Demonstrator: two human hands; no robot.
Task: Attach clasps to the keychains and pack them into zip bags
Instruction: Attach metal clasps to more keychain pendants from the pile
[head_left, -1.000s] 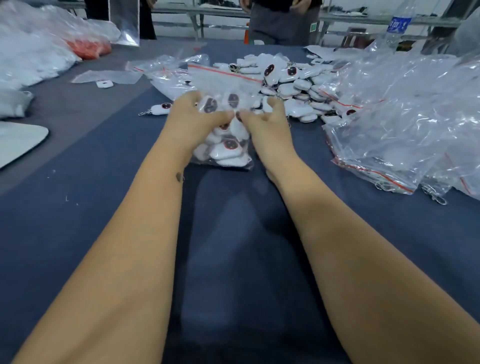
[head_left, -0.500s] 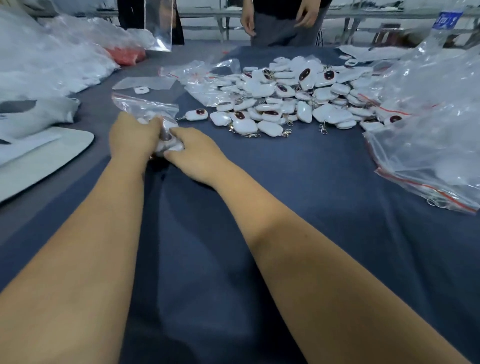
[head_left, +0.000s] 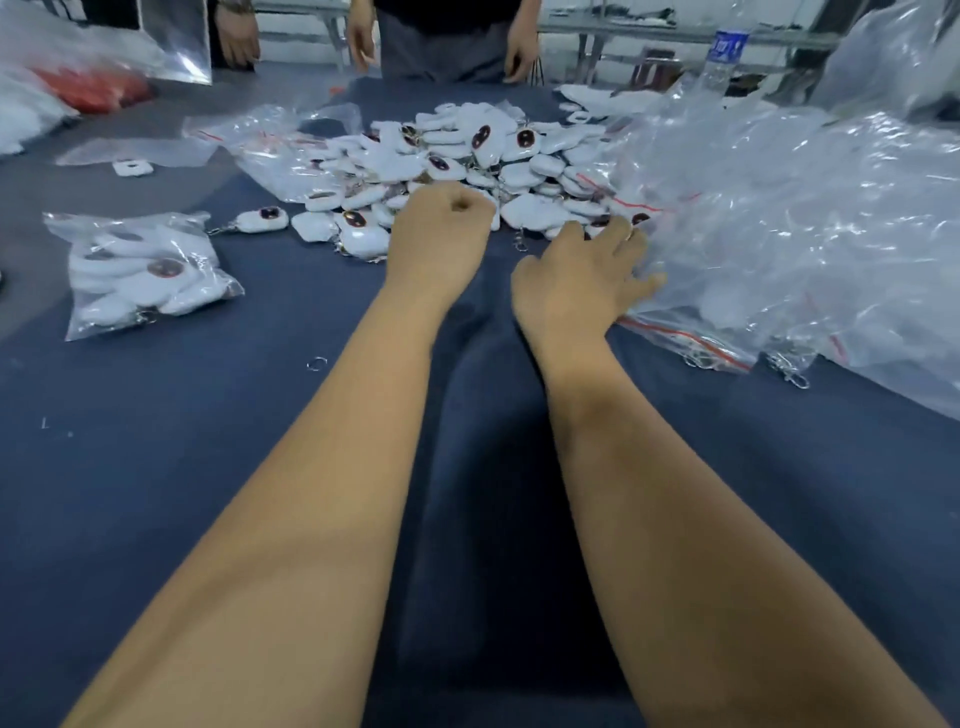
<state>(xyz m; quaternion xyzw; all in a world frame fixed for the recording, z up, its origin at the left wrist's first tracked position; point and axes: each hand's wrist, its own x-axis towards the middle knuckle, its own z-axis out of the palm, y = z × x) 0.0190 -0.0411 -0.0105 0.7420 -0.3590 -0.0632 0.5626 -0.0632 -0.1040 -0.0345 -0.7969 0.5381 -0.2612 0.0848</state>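
We have our left hand (head_left: 441, 234) at the near edge of the keychain pile (head_left: 467, 166), its grip clenched into a fist with nothing visibly in it, while our right hand (head_left: 582, 280) reaches with fingers spread and released onto the edge of the heap of empty zip bags (head_left: 779, 234) at our right, touching the plastic but not yet pinching any. The risks, as we judge them: the bags are slippery and lie stacked, so we may lift several at once or drag the heap toward us; that heap overlaps the pile's right edge, so a tug could scatter keychains across the table (head_left: 260, 441); and our forearm sweeping back could knock loose clasps (head_left: 789, 369) lying at the heap's near edge off the cloth. A small loose ring (head_left: 317, 364) sits alone on the table near our left arm and could easily be lost or brushed away. Counting: one filled zip bag (head_left: 140, 270) lies well apart to the left, holding perhaps half a dozen keychains, too bunched to count exactly; one single keychain (head_left: 260, 221) lies between that bag and the pile; the pile itself holds several dozen, too many and too overlapped to count; the empty bags are likewise uncountable; one water bottle (head_left: 724, 57) stands at the far right.
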